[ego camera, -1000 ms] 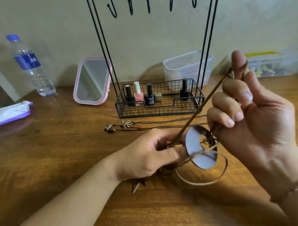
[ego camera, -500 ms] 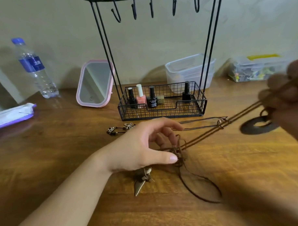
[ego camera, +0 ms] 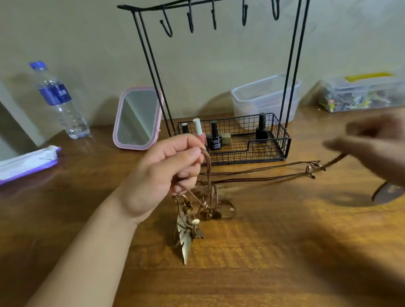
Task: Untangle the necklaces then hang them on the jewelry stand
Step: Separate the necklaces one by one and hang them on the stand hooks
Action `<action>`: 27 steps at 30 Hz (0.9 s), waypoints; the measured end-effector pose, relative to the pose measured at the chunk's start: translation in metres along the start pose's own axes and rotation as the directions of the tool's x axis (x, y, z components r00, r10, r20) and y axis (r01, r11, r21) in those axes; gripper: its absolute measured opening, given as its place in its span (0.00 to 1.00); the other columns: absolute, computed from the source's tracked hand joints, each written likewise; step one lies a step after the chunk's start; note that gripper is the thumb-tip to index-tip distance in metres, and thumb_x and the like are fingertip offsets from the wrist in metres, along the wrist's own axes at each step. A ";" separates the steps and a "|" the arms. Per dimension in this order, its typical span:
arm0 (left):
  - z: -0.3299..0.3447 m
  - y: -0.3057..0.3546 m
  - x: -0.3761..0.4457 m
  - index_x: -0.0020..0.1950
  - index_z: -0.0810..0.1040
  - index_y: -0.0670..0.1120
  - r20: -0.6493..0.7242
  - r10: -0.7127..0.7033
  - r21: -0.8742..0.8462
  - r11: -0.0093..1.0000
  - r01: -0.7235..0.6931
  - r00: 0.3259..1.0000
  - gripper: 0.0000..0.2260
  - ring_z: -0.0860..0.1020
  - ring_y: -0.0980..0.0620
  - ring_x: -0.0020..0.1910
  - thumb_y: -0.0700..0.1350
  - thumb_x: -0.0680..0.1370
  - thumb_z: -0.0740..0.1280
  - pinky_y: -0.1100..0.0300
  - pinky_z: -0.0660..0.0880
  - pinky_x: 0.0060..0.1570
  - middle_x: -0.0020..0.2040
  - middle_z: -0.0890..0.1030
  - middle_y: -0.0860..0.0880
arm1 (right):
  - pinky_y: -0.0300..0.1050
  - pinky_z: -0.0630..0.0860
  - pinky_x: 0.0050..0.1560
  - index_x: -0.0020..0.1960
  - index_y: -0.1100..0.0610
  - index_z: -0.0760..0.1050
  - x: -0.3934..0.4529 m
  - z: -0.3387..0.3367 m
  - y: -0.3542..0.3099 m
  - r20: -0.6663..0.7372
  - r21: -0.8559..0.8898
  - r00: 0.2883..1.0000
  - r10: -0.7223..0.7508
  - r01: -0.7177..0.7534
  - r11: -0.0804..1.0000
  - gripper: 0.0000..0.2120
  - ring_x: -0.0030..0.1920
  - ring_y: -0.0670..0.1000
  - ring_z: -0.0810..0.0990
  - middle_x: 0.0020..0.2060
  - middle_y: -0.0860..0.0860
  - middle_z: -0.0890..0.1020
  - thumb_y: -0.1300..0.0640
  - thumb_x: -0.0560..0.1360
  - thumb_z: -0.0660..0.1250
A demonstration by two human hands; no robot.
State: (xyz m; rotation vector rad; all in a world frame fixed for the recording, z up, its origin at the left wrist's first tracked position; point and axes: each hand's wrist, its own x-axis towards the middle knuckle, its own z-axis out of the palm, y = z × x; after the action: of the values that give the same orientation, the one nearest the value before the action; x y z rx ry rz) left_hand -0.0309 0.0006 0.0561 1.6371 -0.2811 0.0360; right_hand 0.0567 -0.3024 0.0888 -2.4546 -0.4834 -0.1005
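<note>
Snagging is looking like the main risk: left hand (ego camera: 162,175) is pinching a brown cord loop between thumb and curled fingers, lifting the tangled necklaces (ego camera: 199,202) just above the table (ego camera: 258,266), leaf pendant (ego camera: 185,239) dangling at 6 o'clock of the fist. Right hand (ego camera: 380,144) is blurring at 3 o'clock; can't tell how its fingers are lying, though a cord seems to be running toward it. Pulling apart now is likely tightening the knot, I'd say. Another thin necklace (ego camera: 266,171) is lying on the table between them, possibly getting dragged. Jewelry stand (ego camera: 214,6) is sitting at 12 o'clock, hooks bare, nail polish bottles (ego camera: 213,137) in its basket. Mirror (ego camera: 137,119) and water bottle (ego camera: 57,98) are sitting at 10.
</note>
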 end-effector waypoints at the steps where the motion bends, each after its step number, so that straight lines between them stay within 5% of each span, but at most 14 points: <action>1: 0.001 0.001 -0.001 0.43 0.73 0.43 0.002 0.008 -0.057 0.998 -0.007 1.000 0.08 0.62 0.55 0.27 0.44 0.79 0.59 0.67 0.62 0.25 0.29 0.65 0.52 | 0.41 0.59 0.25 0.29 0.54 0.72 -0.007 0.017 0.004 -0.048 -0.087 0.998 -0.032 0.028 0.996 0.16 0.21 0.47 0.65 0.17 0.47 0.65 0.50 0.68 0.75; 4: 0.002 0.001 -0.002 0.43 0.73 0.44 0.003 0.055 -0.160 0.986 -0.054 0.998 0.08 0.64 0.54 0.28 0.44 0.79 0.58 0.62 0.57 0.26 0.29 0.67 0.51 | 0.42 0.67 0.28 0.31 0.47 0.73 -0.017 0.034 0.003 0.284 -0.307 0.958 -0.036 0.127 0.943 0.12 0.26 0.41 0.71 0.21 0.40 0.73 0.47 0.68 0.73; 8: 0.001 0.002 -0.003 0.44 0.76 0.47 0.035 0.185 -0.184 0.967 -0.176 0.982 0.07 0.69 0.54 0.31 0.46 0.80 0.63 0.61 0.61 0.28 0.31 0.72 0.51 | 0.34 0.74 0.37 0.40 0.39 0.76 -0.023 0.050 -0.002 0.352 -0.412 0.920 -0.170 0.316 0.855 0.07 0.35 0.37 0.77 0.32 0.34 0.78 0.37 0.68 0.66; 11: 0.007 0.003 -0.004 0.48 0.79 0.50 0.067 0.302 -0.187 0.940 -0.286 0.951 0.07 0.72 0.53 0.35 0.52 0.77 0.68 0.62 0.65 0.28 0.35 0.75 0.51 | 0.30 0.73 0.46 0.53 0.42 0.79 -0.030 0.068 -0.020 0.046 -0.099 0.877 -0.478 0.480 0.871 0.18 0.46 0.32 0.78 0.47 0.35 0.80 0.32 0.71 0.62; 14: 0.018 0.003 -0.006 0.49 0.79 0.51 0.091 0.352 -0.130 0.931 -0.340 0.931 0.07 0.71 0.51 0.31 0.54 0.78 0.67 0.60 0.64 0.25 0.34 0.75 0.52 | 0.36 0.74 0.54 0.63 0.47 0.77 -0.044 0.093 -0.051 0.040 0.392 0.842 -0.538 0.482 0.784 0.23 0.60 0.40 0.77 0.57 0.38 0.81 0.38 0.72 0.66; 19: 0.020 0.002 -0.003 0.49 0.79 0.49 0.036 0.370 -0.123 0.924 -0.363 0.928 0.07 0.65 0.55 0.27 0.52 0.78 0.67 0.63 0.63 0.25 0.32 0.68 0.49 | 0.56 0.77 0.53 0.43 0.52 0.79 -0.040 0.105 -0.046 0.100 0.741 0.826 -0.554 0.309 0.595 0.11 0.48 0.56 0.81 0.44 0.52 0.84 0.45 0.74 0.69; 21: 0.012 0.002 -0.002 0.48 0.79 0.49 -0.016 0.356 -0.129 0.926 -0.355 0.934 0.07 0.63 0.55 0.26 0.51 0.77 0.68 0.66 0.63 0.26 0.30 0.65 0.50 | 0.55 0.77 0.54 0.42 0.55 0.80 -0.035 0.096 -0.037 0.090 0.889 0.826 -0.557 0.185 0.418 0.12 0.49 0.63 0.80 0.41 0.56 0.84 0.46 0.73 0.70; 27: -0.014 0.002 -0.001 0.45 0.80 0.45 -0.091 0.315 -0.147 0.934 -0.325 0.945 0.09 0.62 0.59 0.24 0.51 0.75 0.71 0.66 0.59 0.25 0.30 0.59 0.45 | 0.60 0.66 0.56 0.40 0.61 0.75 -0.024 0.065 -0.023 0.037 0.999 0.767 -0.641 -0.044 0.005 0.10 0.46 0.61 0.75 0.33 0.57 0.78 0.54 0.73 0.70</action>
State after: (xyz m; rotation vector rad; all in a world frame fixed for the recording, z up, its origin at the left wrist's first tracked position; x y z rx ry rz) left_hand -0.0301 0.0145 0.0592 1.4138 -0.4864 0.3078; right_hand 0.0233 -0.2539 0.0459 -0.8106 -0.9465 0.5744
